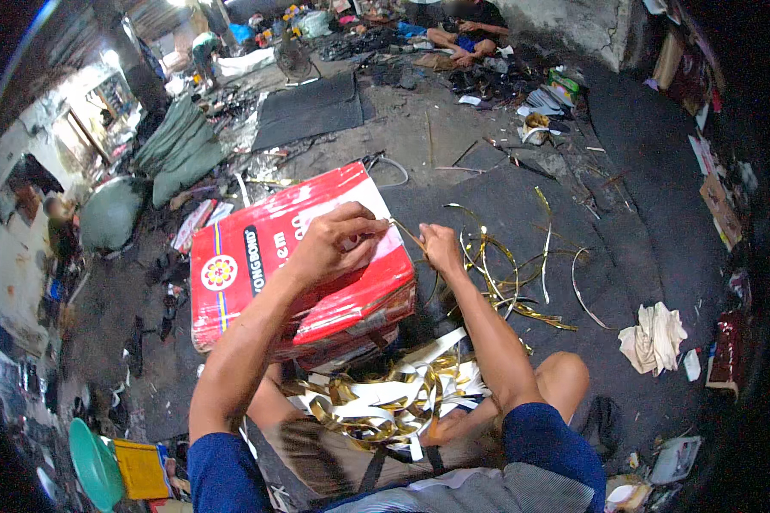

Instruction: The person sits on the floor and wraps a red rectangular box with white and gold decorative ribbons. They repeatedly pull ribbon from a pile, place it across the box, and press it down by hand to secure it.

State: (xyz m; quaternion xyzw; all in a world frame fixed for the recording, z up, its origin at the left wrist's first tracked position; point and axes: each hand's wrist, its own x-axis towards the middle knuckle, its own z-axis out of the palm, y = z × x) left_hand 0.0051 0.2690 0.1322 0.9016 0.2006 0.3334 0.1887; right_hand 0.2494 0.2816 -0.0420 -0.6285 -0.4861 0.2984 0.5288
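Note:
A red cardboard box (257, 231) with a white panel stands tilted in front of me, and my left hand (346, 241) is over its top. The left fingers are pinched at one end of a narrow gold strip (406, 232). Just past the box's right edge, my right hand (442, 250) pinches the strip's other end, so a short length spans the gap. In my lap lies a tangled heap of white and gold strips (393, 393). Loose gold strips (509, 274) curl across the dark mat on the right.
A crumpled cream cloth (653, 339) lies on the dark mat (522, 197) to the right. Green sacks (180, 154) stand at the left, and a green basin (94, 466) at lower left. Scraps litter the far floor, where another person (470, 38) sits.

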